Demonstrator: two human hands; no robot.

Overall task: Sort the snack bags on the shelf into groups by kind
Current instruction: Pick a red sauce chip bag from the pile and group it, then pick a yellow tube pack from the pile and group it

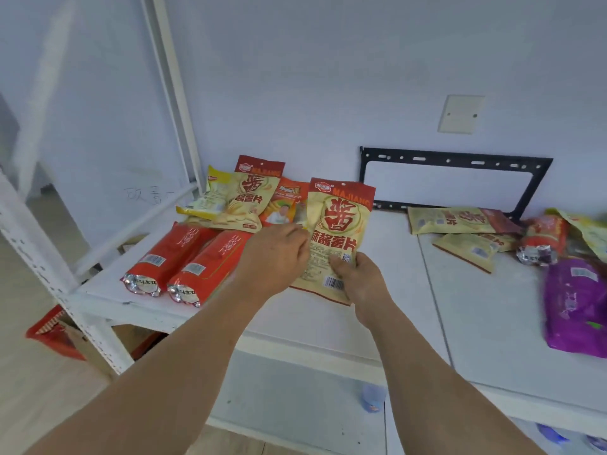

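Both of my hands hold one beige-and-red chip bag point(340, 224) upright over the white shelf point(387, 251). My left hand point(274, 257) pinches its left edge. My right hand point(356, 279) grips its lower part, thumb on the front. Behind it, at the back left, leans a pile with a matching chip bag point(249, 198), a yellow bag point(210, 200) and an orange bag point(284, 205). Two red tube packs point(184, 261) lie side by side at the left front. More beige chip bags point(453, 221) lie at the right.
At the far right lie a red tube pack point(542, 239), a purple bag point(574, 307) and a yellow-green bag point(588, 231). A black metal frame point(453, 159) leans on the back wall. The shelf's white upright point(92, 323) stands at the left front. A red crate point(52, 333) sits below.
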